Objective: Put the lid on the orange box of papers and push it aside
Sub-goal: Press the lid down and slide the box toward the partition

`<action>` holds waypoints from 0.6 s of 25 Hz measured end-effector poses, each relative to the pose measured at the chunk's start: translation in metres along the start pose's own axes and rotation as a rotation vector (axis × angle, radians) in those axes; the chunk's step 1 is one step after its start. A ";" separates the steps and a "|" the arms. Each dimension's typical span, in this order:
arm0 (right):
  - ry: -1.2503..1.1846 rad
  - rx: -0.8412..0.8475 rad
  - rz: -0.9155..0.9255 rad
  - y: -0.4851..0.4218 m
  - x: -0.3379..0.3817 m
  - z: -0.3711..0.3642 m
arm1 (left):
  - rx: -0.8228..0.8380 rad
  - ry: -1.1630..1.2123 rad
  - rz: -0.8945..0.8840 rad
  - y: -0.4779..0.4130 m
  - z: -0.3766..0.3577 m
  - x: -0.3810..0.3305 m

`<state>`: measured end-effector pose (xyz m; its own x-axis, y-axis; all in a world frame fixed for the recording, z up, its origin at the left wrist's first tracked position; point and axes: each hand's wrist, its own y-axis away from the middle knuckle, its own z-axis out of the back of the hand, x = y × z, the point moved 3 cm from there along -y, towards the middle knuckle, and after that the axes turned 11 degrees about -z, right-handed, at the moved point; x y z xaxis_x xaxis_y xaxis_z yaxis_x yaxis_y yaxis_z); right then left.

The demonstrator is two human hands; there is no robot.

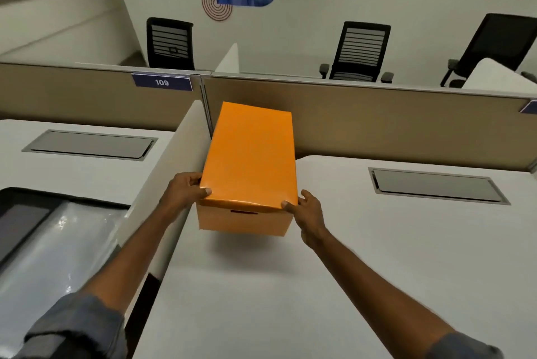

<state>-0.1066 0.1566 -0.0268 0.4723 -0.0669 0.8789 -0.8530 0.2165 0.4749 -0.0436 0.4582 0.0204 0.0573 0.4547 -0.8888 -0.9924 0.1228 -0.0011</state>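
Far left there's a neighbouring desk (72, 172) with a grey cable hatch (90, 145) set into the top and something shiny wrapped in clear plastic (55, 245) at its near edge. A white side divider (186, 138) splits it from the white desk (290, 286) in front.

The left hand (184, 191) is curled around the near-left corner of the lid (250, 155), thumb on the front lip, fingers wrapped round the side next to the divider. The lid sits flat and fully on the orange box (241, 222), so any papers are out of sight. The box itself is on the white desk, tucked along the divider with its far end up near the tan back partition (377, 123); can't tell if it actually touches either one.

The right hand (309, 213) pinches the near-right corner of the lid, thumb on the front edge, fingers along the side. Further right, another cable hatch (436, 185) in the desktop, well apart from the box. Black office chairs (360, 52) behind the partition.
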 end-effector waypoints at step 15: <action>0.939 -0.166 0.449 -0.067 -0.013 -0.122 | 0.020 -0.779 -0.446 -0.033 -0.072 0.078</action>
<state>-0.0283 0.2621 -0.0751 0.1639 0.8184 0.5508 -0.9846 0.1701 0.0402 -0.0146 0.4266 -0.0821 0.5014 0.8299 -0.2445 -0.8588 0.4432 -0.2570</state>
